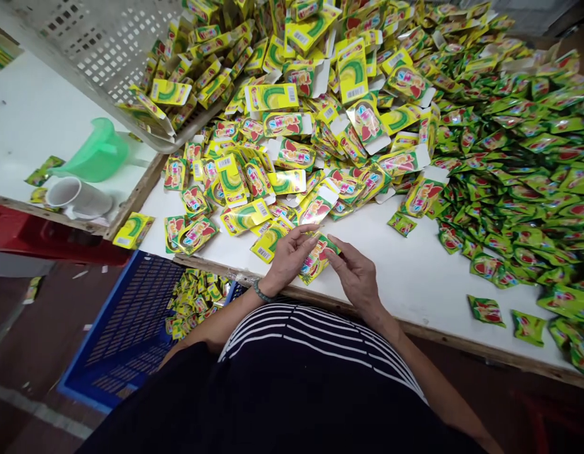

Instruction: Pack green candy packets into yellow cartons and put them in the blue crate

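Both of my hands hold one small yellow-green carton (316,257) just above the white table's (405,277) front edge. My left hand (288,258), with a green bracelet at the wrist, pinches the carton's left side and top. On the carton's right end, my right hand (356,274) has its fingers closed. A big heap of flat yellow cartons (292,126) lies beyond my hands. Several green sachets (519,170) are piled to the right.
A white perforated crate (93,44) tips cartons onto the table at the back left. A green jug (97,151) and a white cup (77,198) rest on a side table. On the floor at my left, a blue crate (126,328) holds filled cartons (195,299).
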A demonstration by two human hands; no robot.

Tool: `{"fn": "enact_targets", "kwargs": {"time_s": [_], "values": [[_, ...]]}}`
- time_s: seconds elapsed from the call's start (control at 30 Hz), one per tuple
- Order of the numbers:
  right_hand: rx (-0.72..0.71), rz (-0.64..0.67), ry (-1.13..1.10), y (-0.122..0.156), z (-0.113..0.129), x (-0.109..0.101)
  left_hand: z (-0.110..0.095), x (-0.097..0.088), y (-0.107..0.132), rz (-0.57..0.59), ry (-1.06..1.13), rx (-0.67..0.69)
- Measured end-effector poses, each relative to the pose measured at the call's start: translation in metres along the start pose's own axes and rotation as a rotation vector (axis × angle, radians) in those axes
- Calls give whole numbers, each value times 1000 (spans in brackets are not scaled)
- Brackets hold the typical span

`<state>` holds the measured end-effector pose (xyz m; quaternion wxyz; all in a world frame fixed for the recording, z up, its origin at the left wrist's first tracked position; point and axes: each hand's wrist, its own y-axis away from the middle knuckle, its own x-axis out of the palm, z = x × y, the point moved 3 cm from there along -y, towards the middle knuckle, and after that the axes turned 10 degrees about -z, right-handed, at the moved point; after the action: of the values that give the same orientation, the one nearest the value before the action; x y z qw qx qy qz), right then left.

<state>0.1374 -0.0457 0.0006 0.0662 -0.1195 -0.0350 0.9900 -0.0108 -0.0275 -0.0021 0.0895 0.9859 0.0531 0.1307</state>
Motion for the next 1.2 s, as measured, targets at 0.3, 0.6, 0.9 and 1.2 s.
{"fn": "enact_targets", "kwargs": {"time_s": [0.3, 0.6, 0.9, 1.2], "values": [[-224, 127, 152, 6, -3, 10, -57, -76, 12, -261, -603, 210], [-179, 84, 199, 5, -6, 13, -105, -204, -7, -539, -1806, -23], [-260, 38, 290, 5, -17, 10, -122, -222, -18, -543, -1902, -172], [-379, 70, 311, 10, -6, 16, -96, -225, -67, -445, -1716, -120]]}}
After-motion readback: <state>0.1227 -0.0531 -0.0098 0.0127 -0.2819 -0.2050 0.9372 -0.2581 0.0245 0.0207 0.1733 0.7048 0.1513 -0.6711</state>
